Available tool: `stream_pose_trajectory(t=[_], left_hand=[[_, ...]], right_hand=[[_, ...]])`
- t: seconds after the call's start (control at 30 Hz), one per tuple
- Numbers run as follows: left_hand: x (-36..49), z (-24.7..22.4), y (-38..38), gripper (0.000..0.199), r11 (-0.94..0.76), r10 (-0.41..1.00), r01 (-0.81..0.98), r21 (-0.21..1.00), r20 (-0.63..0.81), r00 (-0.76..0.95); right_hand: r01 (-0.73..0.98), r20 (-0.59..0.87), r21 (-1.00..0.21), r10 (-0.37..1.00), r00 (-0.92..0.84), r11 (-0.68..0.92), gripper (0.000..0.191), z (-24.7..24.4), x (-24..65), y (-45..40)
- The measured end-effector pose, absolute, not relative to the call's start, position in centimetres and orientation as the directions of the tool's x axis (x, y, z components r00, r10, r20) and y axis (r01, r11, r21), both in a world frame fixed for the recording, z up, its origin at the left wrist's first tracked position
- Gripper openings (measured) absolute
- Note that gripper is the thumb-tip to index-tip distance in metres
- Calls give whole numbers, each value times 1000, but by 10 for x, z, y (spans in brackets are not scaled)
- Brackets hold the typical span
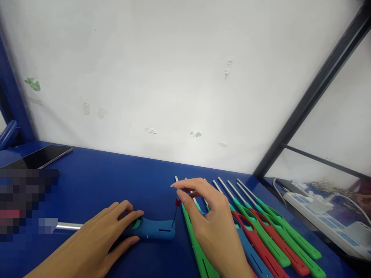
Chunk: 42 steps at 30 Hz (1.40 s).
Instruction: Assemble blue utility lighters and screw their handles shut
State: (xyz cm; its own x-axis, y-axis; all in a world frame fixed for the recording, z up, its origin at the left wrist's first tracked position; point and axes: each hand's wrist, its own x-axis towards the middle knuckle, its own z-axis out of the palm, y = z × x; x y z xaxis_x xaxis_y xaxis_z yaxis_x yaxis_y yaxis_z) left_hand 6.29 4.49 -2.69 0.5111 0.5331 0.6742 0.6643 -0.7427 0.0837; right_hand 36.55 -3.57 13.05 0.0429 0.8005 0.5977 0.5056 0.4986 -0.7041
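Note:
A blue long-necked lighter (155, 228) lies flat on the blue table, its metal tube pointing left. My left hand (107, 231) grips its body around the trigger opening, thumb on the near side and fingers on the far side. In my right hand (207, 210) a small screwdriver (177, 200) with a red handle is pinched between thumb and fingers. The screwdriver stands nearly upright, its tip at the right end of the blue lighter, beside the dark slot. My right hand partly covers a green lighter (199, 247) behind it.
Several green, red and blue lighters (271, 239) lie side by side at the right, tubes pointing away. A phone (46, 156) and a blurred-out patch (23, 200) are at the left. A white power strip (327, 224) sits beyond the right edge; a white wall (162, 77) rises behind.

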Motion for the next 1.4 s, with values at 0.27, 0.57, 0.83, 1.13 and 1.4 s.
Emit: stream_pose_trajectory(t=[0.27, 0.57, 0.83, 1.13, 1.4], left_hand=[[61, -23, 45, 51, -749, 583, 647, 142, 604, 543], [59, -28, 46, 53, -736, 598, 659, 156, 606, 525], [56, -33, 46, 54, -733, 603, 662, 156, 600, 526], [57, -32, 47, 55, -738, 599, 656, 160, 602, 528], [58, -31, 47, 51, -736, 604, 657, 167, 600, 524]], right_hand=[[478, 555, -735, 832, 16, 481, 17, 138, 362, -37], [487, 567, -729, 823, 37, 481, 18, 131, 361, -38], [448, 582, -733, 813, 22, 512, 16, 124, 360, -34], [507, 525, -732, 851, -7, 455, 26, 133, 364, -38], [515, 534, -723, 846, -6, 460, 35, 131, 366, -37]])
